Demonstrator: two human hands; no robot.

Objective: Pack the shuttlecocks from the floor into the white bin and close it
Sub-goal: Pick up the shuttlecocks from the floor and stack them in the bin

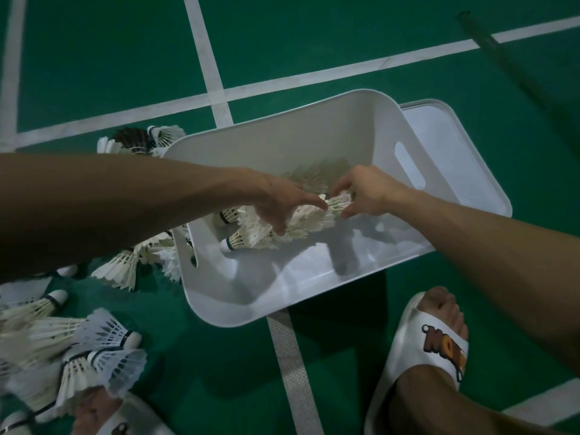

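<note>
The white bin (314, 287) stands open on the green court floor, with its lid (455, 152) lying under its far right side. Both my hands are inside the bin. My left hand (282, 202) and my right hand (367, 193) each grip an end of a stacked bunch of shuttlecocks (301, 224) held just above the bin's bottom. More feathers show deeper in the bin behind my hands. Several loose shuttlecocks (78, 350) lie on the floor to the left of the bin, and more shuttlecocks (141, 139) lie behind its left corner.
My right foot in a white slipper (430, 350) stands at the bin's near right, and my left slipper (125, 422) is by the shuttlecock pile. White court lines (216, 80) cross the floor. A dark pole (502, 58) lies at the far right.
</note>
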